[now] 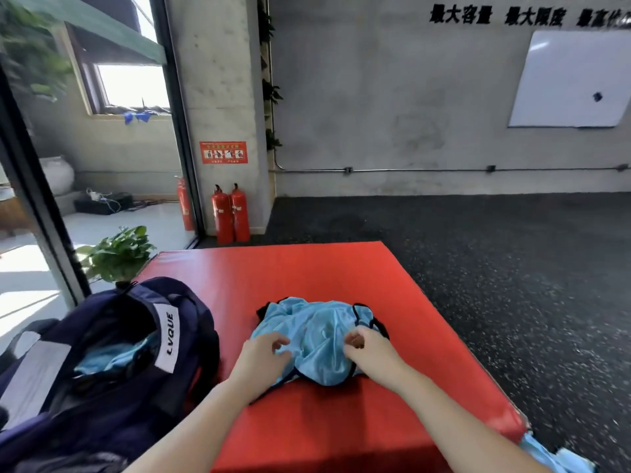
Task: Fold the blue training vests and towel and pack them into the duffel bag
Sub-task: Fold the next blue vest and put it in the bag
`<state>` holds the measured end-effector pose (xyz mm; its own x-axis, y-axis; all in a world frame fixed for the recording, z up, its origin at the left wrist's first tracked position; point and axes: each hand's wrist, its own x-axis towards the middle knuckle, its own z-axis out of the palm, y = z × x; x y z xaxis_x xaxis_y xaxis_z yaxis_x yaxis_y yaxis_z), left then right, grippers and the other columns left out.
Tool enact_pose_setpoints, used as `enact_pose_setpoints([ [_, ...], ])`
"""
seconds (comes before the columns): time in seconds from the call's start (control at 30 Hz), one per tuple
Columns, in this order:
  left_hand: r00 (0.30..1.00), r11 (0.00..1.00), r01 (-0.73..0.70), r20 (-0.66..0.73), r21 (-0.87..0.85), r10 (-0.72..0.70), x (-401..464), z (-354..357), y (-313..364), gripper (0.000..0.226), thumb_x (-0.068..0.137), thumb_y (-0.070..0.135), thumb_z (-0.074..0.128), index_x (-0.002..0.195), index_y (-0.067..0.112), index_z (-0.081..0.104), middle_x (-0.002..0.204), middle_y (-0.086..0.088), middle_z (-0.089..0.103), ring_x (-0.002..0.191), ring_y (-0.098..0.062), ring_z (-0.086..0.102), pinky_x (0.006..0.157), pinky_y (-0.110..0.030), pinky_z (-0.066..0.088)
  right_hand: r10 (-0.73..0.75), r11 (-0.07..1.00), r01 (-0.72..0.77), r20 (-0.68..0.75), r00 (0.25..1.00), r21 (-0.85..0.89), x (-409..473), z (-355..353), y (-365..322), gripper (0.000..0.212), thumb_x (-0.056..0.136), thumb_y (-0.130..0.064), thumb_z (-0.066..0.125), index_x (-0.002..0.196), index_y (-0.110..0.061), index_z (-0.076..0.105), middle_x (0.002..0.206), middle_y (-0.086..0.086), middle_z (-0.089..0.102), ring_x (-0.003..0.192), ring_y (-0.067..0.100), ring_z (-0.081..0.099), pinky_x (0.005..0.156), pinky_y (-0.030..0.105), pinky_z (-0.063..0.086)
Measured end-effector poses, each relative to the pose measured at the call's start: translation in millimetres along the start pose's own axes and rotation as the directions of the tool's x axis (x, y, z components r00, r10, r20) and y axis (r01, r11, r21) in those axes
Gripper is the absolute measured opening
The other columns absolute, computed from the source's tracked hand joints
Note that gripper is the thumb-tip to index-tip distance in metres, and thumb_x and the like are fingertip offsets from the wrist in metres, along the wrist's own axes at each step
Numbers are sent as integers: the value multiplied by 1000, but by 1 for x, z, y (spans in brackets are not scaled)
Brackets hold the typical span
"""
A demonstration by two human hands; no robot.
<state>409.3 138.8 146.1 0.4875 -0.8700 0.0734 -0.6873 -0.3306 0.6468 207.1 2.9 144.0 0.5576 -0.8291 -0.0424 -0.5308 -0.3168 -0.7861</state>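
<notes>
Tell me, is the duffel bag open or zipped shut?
Open. The bag's top gapes wide, and blue fabric shows inside it.

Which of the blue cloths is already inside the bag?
The blue cloth showing in the open duffel bag. The vest lies on the red mat; another lies off its corner.

Blue cloth (556,455) cut off bottom-right.

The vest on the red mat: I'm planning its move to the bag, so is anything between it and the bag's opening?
Nothing visible blocks it. The vest lies crumpled under both hands, the duffel bag stands beside it, unzipped, and only bare red mat lies between. Blue fabric already sits inside.
</notes>
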Motion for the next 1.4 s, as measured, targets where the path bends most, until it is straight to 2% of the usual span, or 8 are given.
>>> enact_pose_setpoints([
  [0.13, 999, 999, -48, 26, 10, 48, 9, 22, -33, 10, 86, 34, 71, 96, 34, 70, 96, 18, 69, 89, 4, 60, 77, -2, 38, -6, 989, 23, 115, 993, -148, 22, 16, 16, 23, 93, -35, 66, 114, -26, 61, 112, -11, 64, 104, 6, 59, 83, 18, 42],
  [0.27, 968, 976, -201, 170, 83, 185, 26, 25, -37, 27, 81, 41, 65, 103, 27, 72, 100, 17, 66, 98, -3, 59, 90, -29, 49, -20, 960, 66, 168, 986, -271, 57, 16, 23, 57, 91, -48, 66, 138, -19, 53, 132, -4, 57, 119, 12, 54, 94, 23, 39],
  [0.4, 953, 955, -228, 242, 188, 180, 37, 22, -47, 46, 84, 52, 68, 126, 34, 61, 119, 21, 54, 116, -1, 45, 104, -27, 39, 2, 921, 54, 143, 990, -386, 82, 9, 44, 65, 89, -58, 61, 143, -22, 50, 142, -4, 51, 130, 15, 48, 107, 32, 40],
  [0.73, 978, 974, -184, 125, 135, 167, 52, 9, -42, 4, 87, 32, 66, 86, 29, 66, 86, 13, 62, 81, -6, 56, 74, -26, 47, -264, 867, 307, 161, 951, -393, 63, 27, 15, 79, 73, -88, 51, 131, -33, 54, 129, -22, 48, 128, 2, 35, 111, 30, 30],
  [1.0, 976, 959, -131, -203, -253, 79, 42, -8, -18, 28, 84, 3, 69, 90, 30, 70, 83, 14, 71, 78, -2, 64, 72, -11, 47, -411, 811, 351, -30, 911, -468, 47, 40, 4, 20, 84, -19, 72, 103, -24, 68, 100, -7, 62, 103, 19, 52, 84, 39, 50],
  [1.1, 949, 977, -148, -301, -151, 97, 39, -22, -21, 36, 83, -2, 61, 99, 28, 72, 90, 21, 69, 86, 0, 63, 78, -9, 45, -275, 883, 193, -138, 952, -428, 48, 19, -4, 13, 88, -23, 66, 98, -32, 67, 102, -13, 61, 102, 12, 55, 81, 37, 49],
  [1.23, 927, 993, -111, -363, -28, 94, 36, -39, -33, 33, 84, 6, 59, 102, 31, 71, 95, 15, 69, 94, -13, 63, 83, -35, 52, -217, 953, 143, -278, 936, -266, 47, -4, -6, 13, 89, -23, 68, 92, -36, 67, 94, -15, 68, 84, 13, 66, 80, 36, 52],
  [1.4, 860, 994, -101, -500, 33, 104, 38, -57, -35, 22, 87, 11, 67, 93, 32, 71, 82, 17, 63, 82, -8, 54, 72, -26, 38, -200, 979, 200, -328, 923, -35, 42, -22, -9, 17, 96, -5, 59, 98, -21, 65, 97, -2, 71, 53, 10, 70, 55, 15, 48],
])
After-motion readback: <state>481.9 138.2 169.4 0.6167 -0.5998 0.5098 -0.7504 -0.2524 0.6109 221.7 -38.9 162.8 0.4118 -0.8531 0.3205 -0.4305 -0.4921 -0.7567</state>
